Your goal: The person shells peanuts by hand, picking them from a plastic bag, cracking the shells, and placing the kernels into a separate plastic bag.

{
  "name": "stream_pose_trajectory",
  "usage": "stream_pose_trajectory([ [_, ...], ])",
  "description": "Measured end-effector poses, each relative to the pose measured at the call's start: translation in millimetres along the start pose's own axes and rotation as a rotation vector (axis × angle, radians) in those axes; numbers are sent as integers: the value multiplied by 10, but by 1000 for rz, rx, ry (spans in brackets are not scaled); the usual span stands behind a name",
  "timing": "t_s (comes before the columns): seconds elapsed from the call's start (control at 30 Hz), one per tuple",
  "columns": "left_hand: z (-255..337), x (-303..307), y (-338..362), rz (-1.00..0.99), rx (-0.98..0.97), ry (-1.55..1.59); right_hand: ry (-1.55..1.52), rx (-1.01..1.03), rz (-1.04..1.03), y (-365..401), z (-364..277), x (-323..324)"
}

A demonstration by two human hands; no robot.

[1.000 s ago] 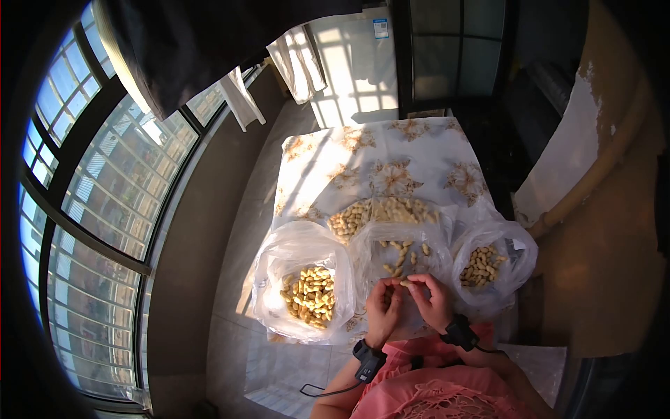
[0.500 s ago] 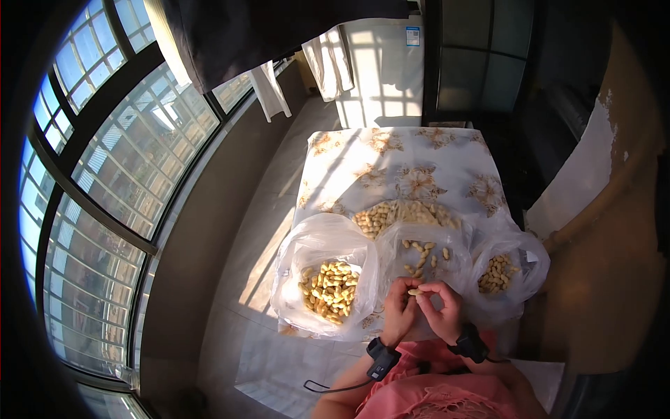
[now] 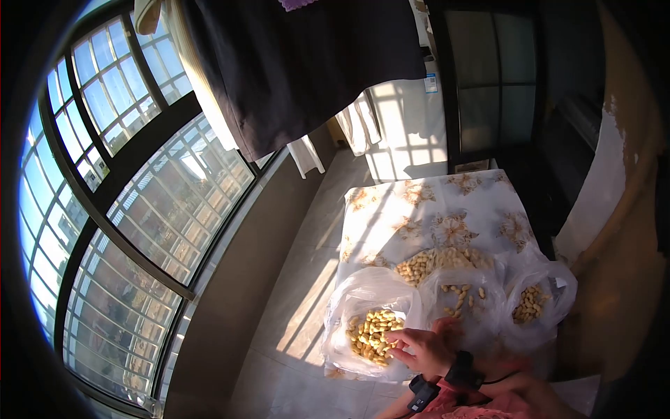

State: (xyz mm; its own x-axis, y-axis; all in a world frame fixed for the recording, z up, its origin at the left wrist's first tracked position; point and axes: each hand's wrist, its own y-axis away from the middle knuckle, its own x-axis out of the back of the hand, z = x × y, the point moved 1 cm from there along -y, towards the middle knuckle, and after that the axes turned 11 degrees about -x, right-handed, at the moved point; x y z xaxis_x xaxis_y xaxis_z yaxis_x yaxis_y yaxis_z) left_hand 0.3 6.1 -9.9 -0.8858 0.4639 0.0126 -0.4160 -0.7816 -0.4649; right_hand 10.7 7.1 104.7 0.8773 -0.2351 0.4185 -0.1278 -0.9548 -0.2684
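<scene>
My right hand [image 3: 421,351] crosses in front of the left one. Its fingers are apart at the right rim of the left plastic bag [image 3: 339,293], beside the yellowish peanuts [image 3: 371,334] inside; I see nothing held in it. Partly behind it, my left hand [image 3: 449,328] is near the front of the middle plastic bag [image 3: 488,297], its fingers mostly hidden and blurred. A few loose peanuts [image 3: 460,299] lie in that middle bag. Both wrists wear black bands.
A clear bag of peanuts [image 3: 419,267] lies behind the middle bag. To the right, another plastic bag [image 3: 562,293] holds browner peanuts [image 3: 530,305]. All rest on a flowered tablecloth [image 3: 447,202]. Dark cloth [image 3: 307,77] hangs overhead; a barred window [image 3: 174,202] stands left.
My right hand has moved left across my left hand to the left bag, leaving the pinch at a peanut between both hands. The view has shifted, so the table appears lower and farther right.
</scene>
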Motion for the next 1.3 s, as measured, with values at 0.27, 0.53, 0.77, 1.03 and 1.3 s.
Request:
stream_pose_trajectory([
  [0.27, -14, 129, 13, -83, 51, -127, 120, 86, 266, 202, 210, 445],
  [0.53, 120, 113, -79, -105, 36, -120, 21, -12, 461, 578, 583, 688],
  [0.77, -12, 119, -26, 3, -37, -124, 126, -53, 431, 711, 725, 852],
  [1.03, 30, 78, 6, 58, 181, 295, 163, -101, 325, 691, 750, 858],
  [1.3, 67, 89, -3, 41, 207, 239, 157, -116, 302, 737, 826, 846],
])
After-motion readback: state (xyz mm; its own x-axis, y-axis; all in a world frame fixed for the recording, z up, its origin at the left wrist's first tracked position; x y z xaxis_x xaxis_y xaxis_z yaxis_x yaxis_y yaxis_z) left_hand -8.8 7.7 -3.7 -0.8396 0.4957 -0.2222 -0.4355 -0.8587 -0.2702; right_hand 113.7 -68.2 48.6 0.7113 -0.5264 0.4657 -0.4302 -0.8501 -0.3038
